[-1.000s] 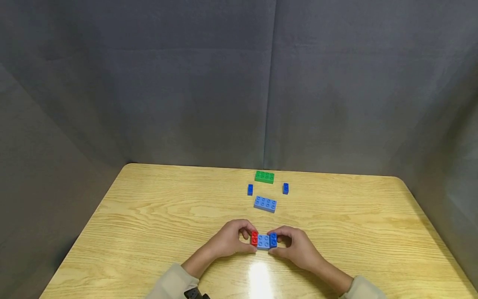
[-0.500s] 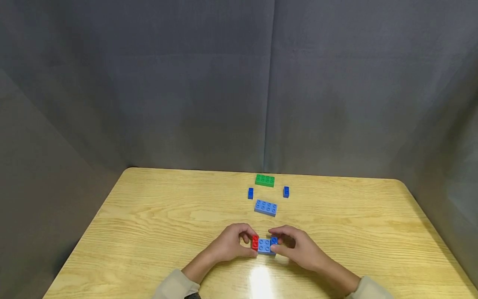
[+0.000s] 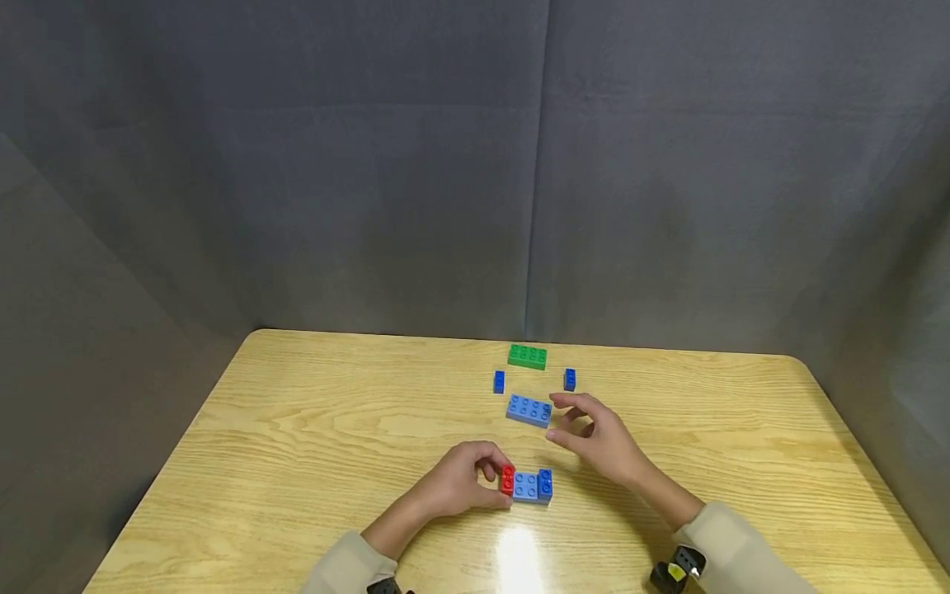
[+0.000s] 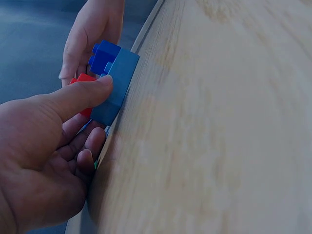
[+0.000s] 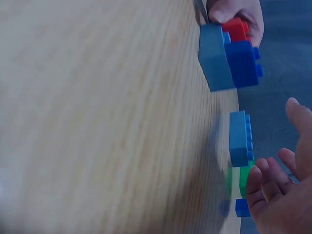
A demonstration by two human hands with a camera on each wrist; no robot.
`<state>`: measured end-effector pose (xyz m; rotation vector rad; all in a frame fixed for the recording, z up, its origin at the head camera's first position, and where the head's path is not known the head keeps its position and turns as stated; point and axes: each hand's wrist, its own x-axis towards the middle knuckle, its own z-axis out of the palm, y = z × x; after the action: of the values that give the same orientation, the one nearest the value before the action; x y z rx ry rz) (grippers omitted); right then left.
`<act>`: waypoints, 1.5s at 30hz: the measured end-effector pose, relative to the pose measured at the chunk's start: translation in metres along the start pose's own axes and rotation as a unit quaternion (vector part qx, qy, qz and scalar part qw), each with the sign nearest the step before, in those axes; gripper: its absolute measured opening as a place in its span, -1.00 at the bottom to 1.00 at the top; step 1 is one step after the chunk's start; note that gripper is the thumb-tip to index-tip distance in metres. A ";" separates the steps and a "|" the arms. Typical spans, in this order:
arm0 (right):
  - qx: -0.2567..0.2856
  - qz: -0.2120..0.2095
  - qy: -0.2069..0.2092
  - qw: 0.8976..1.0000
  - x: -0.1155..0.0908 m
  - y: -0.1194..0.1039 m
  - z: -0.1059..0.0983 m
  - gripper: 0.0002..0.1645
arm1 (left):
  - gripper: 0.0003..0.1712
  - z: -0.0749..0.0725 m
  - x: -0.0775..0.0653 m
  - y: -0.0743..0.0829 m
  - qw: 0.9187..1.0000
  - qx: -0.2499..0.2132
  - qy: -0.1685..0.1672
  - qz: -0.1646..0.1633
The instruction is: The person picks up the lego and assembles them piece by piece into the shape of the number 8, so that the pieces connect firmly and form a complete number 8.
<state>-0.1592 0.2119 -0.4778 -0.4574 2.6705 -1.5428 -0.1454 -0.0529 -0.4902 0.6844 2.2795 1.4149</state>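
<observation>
My left hand (image 3: 462, 483) grips the left end of a small stack of toy building bricks on the table. Its base is a light blue brick (image 4: 122, 80), carrying a red brick (image 3: 508, 481) on the left end and a dark blue brick (image 3: 545, 485) on the right end. In the left wrist view, the thumb lies along the base's near side. Beyond the stack lies a loose light blue brick (image 3: 529, 410), studs up. My right hand (image 3: 603, 440) hovers by that brick's right end, thumb and fingers apart, holding nothing.
A green brick (image 3: 527, 357) lies near the back edge of the wooden table (image 3: 334, 412). Between it and the loose light blue brick are two small dark blue bricks, the left brick (image 3: 499, 382) and the right brick (image 3: 570, 379). A grey curtain (image 3: 401, 206) hangs behind.
My right hand has let go of the dark blue brick on the stack and moved away from me to the loose light blue brick. The left hand keeps its grip on the stack.
</observation>
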 end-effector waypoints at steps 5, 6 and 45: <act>-0.015 0.007 -0.001 1.000 0.013 0.007 0.004 -0.30 | -0.65 0.000 0.000 0.000 1.000 -0.001 -0.003 0.000; -0.022 0.007 0.000 1.000 0.015 0.008 0.006 -0.29 | -0.65 0.000 0.000 0.000 1.000 -0.003 -0.004 0.000; -0.142 0.051 0.056 0.987 0.037 0.010 0.032 -0.53 | -0.66 0.000 -0.001 0.000 1.000 -0.004 0.000 -0.005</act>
<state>-0.1912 0.1796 -0.4983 -0.2399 2.9622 -1.1989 -0.1443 -0.0533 -0.4898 0.6698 2.2735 1.4194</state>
